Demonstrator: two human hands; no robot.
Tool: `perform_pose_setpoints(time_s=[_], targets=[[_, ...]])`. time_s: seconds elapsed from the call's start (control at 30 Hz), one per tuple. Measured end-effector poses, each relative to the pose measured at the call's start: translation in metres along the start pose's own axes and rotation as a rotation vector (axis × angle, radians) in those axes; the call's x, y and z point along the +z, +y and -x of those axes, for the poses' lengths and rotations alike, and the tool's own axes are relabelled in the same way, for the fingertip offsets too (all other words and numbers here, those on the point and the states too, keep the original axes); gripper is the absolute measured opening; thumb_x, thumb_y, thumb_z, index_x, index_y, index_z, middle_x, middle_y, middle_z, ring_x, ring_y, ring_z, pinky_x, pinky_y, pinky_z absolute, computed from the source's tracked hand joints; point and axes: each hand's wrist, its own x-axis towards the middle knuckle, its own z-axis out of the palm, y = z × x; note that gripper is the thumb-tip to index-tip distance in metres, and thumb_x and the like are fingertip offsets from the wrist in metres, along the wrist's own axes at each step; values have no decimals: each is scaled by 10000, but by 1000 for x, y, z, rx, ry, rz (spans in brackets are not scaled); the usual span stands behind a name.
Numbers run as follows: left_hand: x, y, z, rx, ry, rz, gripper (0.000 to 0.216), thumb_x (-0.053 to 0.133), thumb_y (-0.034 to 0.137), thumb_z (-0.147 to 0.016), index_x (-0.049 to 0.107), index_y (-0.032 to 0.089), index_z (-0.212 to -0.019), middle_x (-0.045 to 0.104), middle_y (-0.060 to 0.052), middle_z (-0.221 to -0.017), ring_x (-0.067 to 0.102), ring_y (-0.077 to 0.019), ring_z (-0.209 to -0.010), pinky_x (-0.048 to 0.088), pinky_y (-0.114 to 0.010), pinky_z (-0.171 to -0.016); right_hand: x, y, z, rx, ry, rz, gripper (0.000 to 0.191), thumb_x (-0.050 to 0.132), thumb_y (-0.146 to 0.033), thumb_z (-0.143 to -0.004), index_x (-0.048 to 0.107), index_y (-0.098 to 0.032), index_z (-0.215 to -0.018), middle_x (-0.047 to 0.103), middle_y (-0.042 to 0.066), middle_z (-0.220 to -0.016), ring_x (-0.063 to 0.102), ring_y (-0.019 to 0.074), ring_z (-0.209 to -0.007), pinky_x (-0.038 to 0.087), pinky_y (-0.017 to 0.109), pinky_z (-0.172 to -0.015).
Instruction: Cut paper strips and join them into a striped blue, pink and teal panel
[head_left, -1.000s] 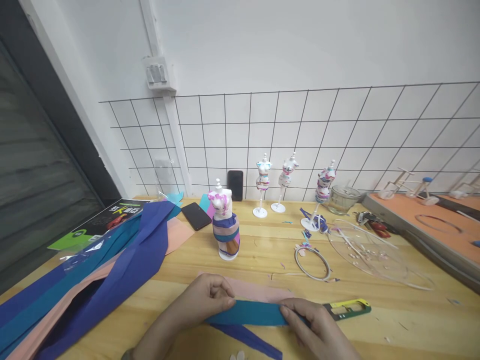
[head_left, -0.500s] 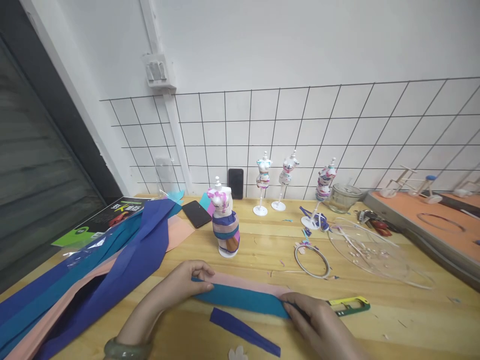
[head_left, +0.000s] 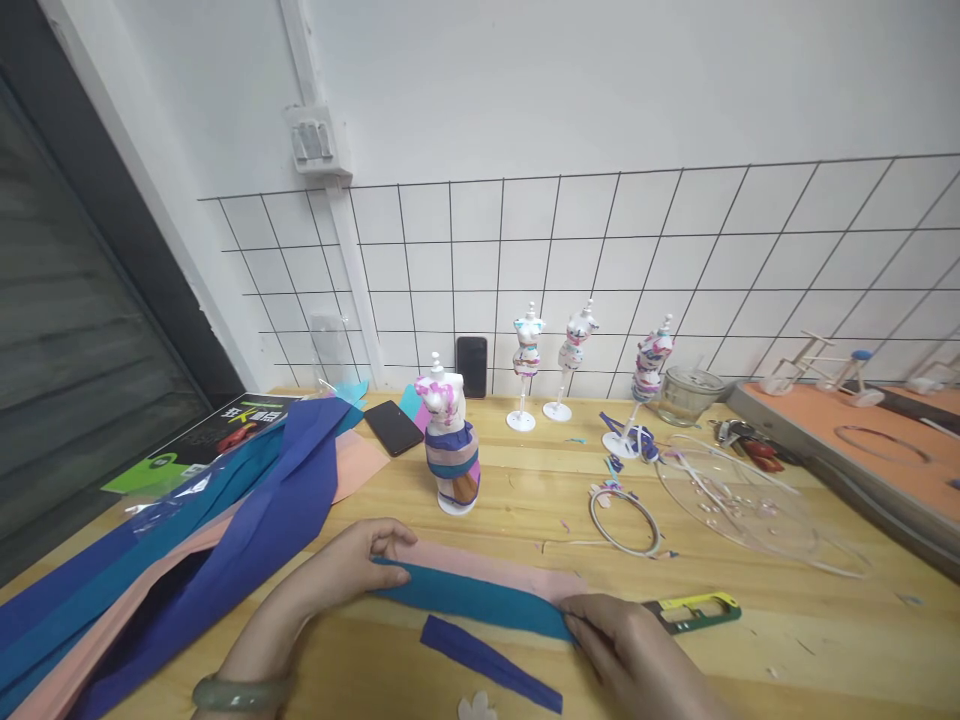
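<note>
My left hand (head_left: 379, 560) pinches the left end of a teal strip (head_left: 472, 597) of crepe-like paper. Along its far side lies a pink strip (head_left: 487, 568), which reaches between both hands. The right end is pinched in the closed fingers of my right hand (head_left: 619, 640). Nearer to me, a narrow purple strip (head_left: 491, 663) rests on the table. Beyond the strips stands a small white dress form (head_left: 439, 395), its lower body wrapped in purple, pink and teal bands.
A utility knife (head_left: 701, 612) lies by my right hand. Long coloured sheets (head_left: 300, 490) cover the table's left side. Several small dress forms (head_left: 575, 345) stand at the back. A metal ring (head_left: 624, 522), a glass jar (head_left: 688, 395) and a clear disc (head_left: 750, 510) are on the right.
My left hand has moved a little to the left with its end of the strips. The right hand stays almost in place, and the strips look slightly more stretched out.
</note>
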Motion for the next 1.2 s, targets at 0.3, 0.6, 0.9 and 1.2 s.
perform_pose_setpoints(time_s=[0.3, 0.6, 0.9, 1.2], targets=[[1, -6, -2, -46, 54, -50, 587, 667, 309, -647, 530, 145, -1195, 370, 91, -650, 378, -95, -566, 306, -209, -525, 12, 22, -1, 133, 28, 167, 317, 454, -302, -861, 657, -209, -1086, 742, 56, -905, 686, 231, -834, 494, 273, -717], [2, -6, -3, -47, 111, -91, 648, 663, 291, -633, 518, 146, -1248, 398, 69, -700, 434, -119, -645, 352, -215, -579, 14, 30, -4, 114, 36, 130, 361, 437, -338, -875, 637, -182, -1131, 708, 92, -1090, 657, 251, -993, 494, 306, -824], [3, -11, -3, -27, 153, -141, 608, 676, 294, -625, 565, 160, -1208, 527, 14, -809, 505, -164, -746, 403, -236, -648, 16, 31, -4, 120, 42, 173, 364, 437, -330, -870, 633, -174, -1135, 716, 96, -1068, 666, 252, -971, 509, 303, -804], [3, -8, -1, -41, 144, -176, 599, 660, 311, -635, 575, 160, -1209, 539, 5, -822, 512, -169, -751, 410, -240, -660, 15, 27, -4, 115, 55, 171, 360, 433, -318, -871, 636, -176, -1132, 700, 92, -1113, 655, 245, -1011, 502, 300, -837]])
